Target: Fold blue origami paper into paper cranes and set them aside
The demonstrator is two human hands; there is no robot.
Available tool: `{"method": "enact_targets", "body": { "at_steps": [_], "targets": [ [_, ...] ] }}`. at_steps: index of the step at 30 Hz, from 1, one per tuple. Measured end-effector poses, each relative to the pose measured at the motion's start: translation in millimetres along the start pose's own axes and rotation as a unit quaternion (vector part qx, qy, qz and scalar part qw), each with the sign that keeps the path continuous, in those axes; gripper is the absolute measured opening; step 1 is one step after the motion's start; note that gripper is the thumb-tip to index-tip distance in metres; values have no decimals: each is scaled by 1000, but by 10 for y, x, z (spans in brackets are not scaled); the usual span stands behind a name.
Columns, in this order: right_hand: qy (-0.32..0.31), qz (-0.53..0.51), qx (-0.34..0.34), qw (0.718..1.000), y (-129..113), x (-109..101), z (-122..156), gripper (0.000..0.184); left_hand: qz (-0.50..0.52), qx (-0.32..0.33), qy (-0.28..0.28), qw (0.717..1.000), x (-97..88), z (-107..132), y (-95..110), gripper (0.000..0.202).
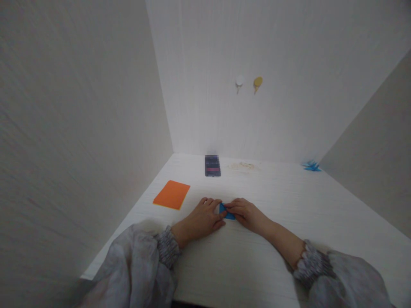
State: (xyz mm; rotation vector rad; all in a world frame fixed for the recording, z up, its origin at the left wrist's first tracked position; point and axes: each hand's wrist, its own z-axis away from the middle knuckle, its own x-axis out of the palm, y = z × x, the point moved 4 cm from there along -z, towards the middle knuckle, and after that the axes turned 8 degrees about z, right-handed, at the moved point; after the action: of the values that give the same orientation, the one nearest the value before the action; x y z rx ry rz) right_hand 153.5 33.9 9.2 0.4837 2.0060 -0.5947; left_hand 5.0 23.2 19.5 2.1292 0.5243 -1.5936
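Small blue paper (pixel 226 212), middle of the frame
My left hand (pixel 202 218) presses it flat, my right hand (pixel 245 213) pinches its edge

From my feed I see a white, faintly wood-grained table (pixel 244 265) boxed in on three sides. The left wall (pixel 80 107) and the back wall (pixel 289 51) are the same pale, streaked white; the right wall (pixel 379 171) lies in grey shade. Two round pegs are on the back wall side by side, a white peg (pixel 239 81) and a yellow peg (pixel 257 81). A faint brownish stain (pixel 243 166) marks the table near the back edge, beside a dark object (pixel 212 166) too blurred to name. The light is soft and even, brightest at the table's far end
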Motion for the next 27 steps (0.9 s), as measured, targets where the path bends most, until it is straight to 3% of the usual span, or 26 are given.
{"method": "enact_targets", "body": {
  "at_steps": [27],
  "targets": [
    [-20,-7,-1,1000,-11,-19,4,27,-10,4,-15,1000,17,2,-14,33]
  ]
}}
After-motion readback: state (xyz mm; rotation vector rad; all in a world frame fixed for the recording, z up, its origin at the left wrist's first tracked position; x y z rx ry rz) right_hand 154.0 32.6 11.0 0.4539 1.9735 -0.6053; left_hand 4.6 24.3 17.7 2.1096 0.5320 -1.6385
